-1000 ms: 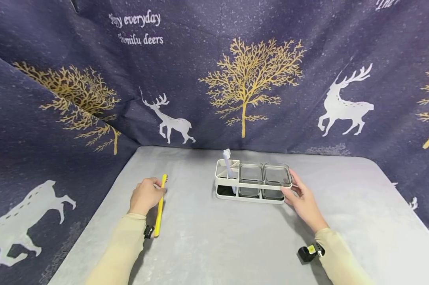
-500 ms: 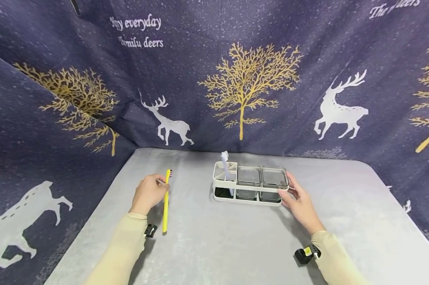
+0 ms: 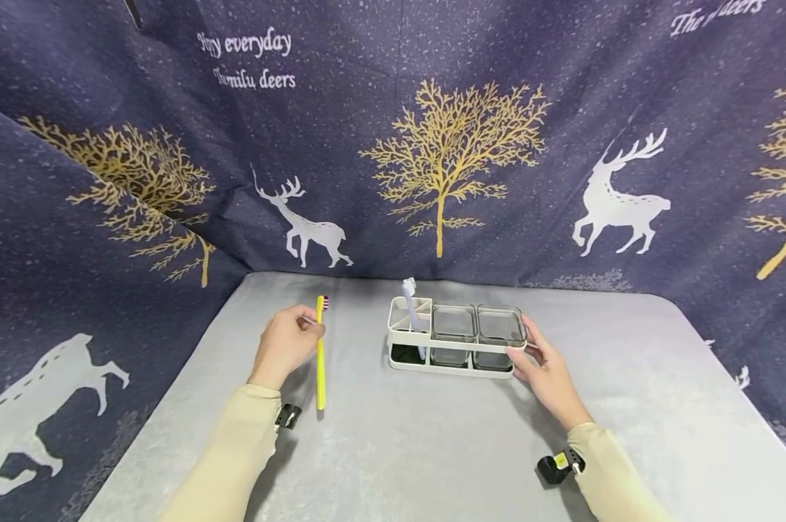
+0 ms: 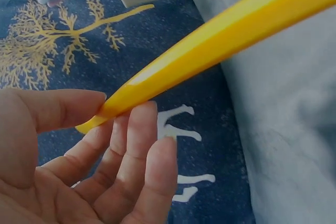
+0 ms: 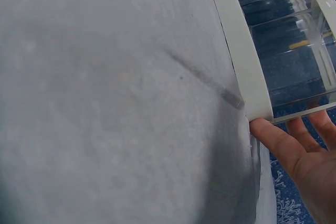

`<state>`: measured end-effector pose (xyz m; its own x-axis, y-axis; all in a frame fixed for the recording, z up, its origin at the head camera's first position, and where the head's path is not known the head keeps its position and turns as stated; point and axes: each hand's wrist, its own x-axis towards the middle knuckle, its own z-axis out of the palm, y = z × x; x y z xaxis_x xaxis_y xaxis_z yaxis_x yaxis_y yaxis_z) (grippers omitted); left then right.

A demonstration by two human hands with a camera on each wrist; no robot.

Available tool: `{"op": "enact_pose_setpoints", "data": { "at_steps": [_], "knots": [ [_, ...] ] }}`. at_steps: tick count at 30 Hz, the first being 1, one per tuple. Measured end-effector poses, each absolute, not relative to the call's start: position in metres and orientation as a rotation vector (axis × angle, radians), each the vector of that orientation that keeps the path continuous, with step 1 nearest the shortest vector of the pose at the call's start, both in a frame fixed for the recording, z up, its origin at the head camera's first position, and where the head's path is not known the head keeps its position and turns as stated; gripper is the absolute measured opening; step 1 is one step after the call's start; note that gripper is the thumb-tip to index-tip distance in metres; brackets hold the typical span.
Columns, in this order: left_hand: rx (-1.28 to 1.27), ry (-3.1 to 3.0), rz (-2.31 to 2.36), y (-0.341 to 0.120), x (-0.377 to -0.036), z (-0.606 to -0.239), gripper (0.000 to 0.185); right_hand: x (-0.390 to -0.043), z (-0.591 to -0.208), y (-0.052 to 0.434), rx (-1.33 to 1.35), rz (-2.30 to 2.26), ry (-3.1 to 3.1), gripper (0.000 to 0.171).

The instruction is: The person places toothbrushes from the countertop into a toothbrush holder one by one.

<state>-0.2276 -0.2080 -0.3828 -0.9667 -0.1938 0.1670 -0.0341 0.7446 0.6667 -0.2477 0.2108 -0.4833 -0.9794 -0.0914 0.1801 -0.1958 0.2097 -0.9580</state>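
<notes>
My left hand pinches a yellow toothbrush between thumb and fingertips. The brush stands nearly vertical in the head view, bristles at the top, left of a white toothbrush holder. In the left wrist view the yellow handle stretches up and right from the fingers. At the holder's right end, my right hand grips the corner, thumb in front and fingers along the side. A pale lilac toothbrush leans in the holder's divided left compartment. Two clear cups fill the other slots.
The grey tabletop lies under both hands. Dark blue cloth printed with deer and trees hangs behind the table and along its left side. A black camera is strapped to the right wrist.
My left hand has carried the yellow toothbrush to the right and farther up the table, toward the holder. The right hand keeps its grip on the holder; the head view has shifted slightly.
</notes>
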Motion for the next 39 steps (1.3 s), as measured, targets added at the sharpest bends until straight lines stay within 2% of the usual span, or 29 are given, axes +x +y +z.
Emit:
{"op": "enact_pose_setpoints", "data": {
  "at_steps": [20,39],
  "knots": [
    [0.103,-2.535,-1.145,-0.183,-0.231,-0.358,0.012,-0.250,-0.476,0.211,0.280,1.883,-2.388,0.072],
    [0.026,-2.385,-1.314,-0.161,-0.229,-0.349,0.005,-0.246,-0.482,0.209,0.241,1.882,-2.408,0.073]
  ]
}}
